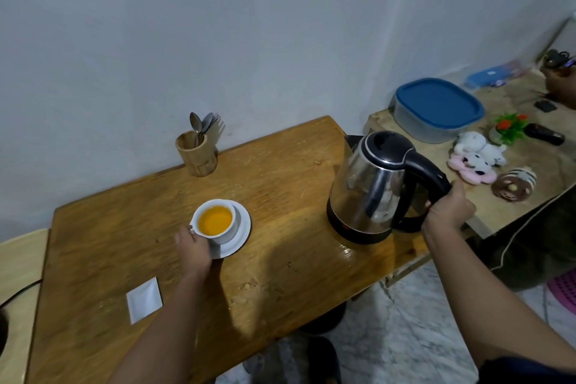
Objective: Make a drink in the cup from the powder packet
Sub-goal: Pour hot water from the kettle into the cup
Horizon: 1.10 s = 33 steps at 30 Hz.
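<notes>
A white cup (231, 229) holding orange liquid stands on a white saucer (242, 232) in the middle of the wooden table (280, 171). My left hand (194, 248) grips the cup by its handle on the near left side. To the right, a steel electric kettle (371, 187) with a black lid and handle stands upright on the table. My right hand (448, 212) is closed around the kettle's handle. A white powder packet (144, 299) lies flat near the table's front left.
A wooden holder (197, 153) with spoons and forks stands by the wall behind the cup. On a second table to the right sit a blue-lidded container (438, 107), small plush toys (477, 156) and other clutter. A cable (18, 291) runs at far left.
</notes>
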Tool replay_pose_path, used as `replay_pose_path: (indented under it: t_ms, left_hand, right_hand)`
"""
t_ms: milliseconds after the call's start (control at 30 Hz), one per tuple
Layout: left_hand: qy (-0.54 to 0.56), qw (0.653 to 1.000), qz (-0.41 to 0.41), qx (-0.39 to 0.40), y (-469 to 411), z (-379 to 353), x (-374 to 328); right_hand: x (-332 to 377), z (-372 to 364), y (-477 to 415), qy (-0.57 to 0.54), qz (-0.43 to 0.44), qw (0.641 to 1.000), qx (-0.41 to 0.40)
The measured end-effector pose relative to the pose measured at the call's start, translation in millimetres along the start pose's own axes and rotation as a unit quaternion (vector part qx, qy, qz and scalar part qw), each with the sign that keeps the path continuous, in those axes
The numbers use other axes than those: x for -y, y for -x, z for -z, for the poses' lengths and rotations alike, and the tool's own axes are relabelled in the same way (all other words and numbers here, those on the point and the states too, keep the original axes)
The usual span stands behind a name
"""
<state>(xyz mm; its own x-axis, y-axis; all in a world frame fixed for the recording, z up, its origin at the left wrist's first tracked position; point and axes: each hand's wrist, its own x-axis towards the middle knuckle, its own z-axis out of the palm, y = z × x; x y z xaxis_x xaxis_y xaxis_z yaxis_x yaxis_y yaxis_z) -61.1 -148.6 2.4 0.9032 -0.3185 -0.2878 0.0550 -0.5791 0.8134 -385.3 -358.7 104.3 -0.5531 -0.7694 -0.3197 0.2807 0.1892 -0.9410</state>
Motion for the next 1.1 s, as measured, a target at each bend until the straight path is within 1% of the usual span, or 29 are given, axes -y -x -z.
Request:
replay_pose_path:
  t_ms: [200, 300, 433, 533, 667, 833, 1033, 1100]
  left_hand:
    - [-0.003, 1.0, -0.004, -0.001, 1.3, 0.1, -0.8]
    - [-0.003, 1.0, -0.008, 0.008, 0.6, 2.5, -2.1]
    - [-0.015, 1.0, -0.012, 0.008, 0.5, 2.9, 1.0]
    - [-0.021, 1.0, -0.017, 0.011, 1.8, 4.0, 1.2]
    - [-0.03, 0.999, -0.024, 0.03, 1.6, 7.1, 1.4]
    - [-0.04, 0.997, -0.037, 0.051, 1.1, 14.1, 1.4]
    - [-0.047, 0.994, -0.051, 0.09, 1.9, 24.4, 0.4]
    - [-0.05, 0.992, -0.055, 0.098, 1.2, 26.8, 0.8]
  right_hand:
    - [-10.3, 8.3, -6.1, -0.011, 0.011, 1.0, 0.015]
    - [-9.2, 13.1, -4.9, 0.035, 0.04, 0.998, 0.03]
    - [-6.8, 15.3, 0.6, 0.058, 0.047, 0.996, 0.052]
    - [-8.0, 16.8, 9.7, 0.078, 0.056, 0.995, 0.034]
    - [-16.5, 20.2, 18.0, 0.116, 0.097, 0.988, 0.016]
    - [-17.5, 19.7, 27.2, 0.136, 0.139, 0.981, 0.008]
    - [-7.3, 12.3, 44.3, 0.117, 0.205, 0.971, -0.029]
    - [-3.1, 7.6, 57.8, 0.105, 0.238, 0.965, -0.024]
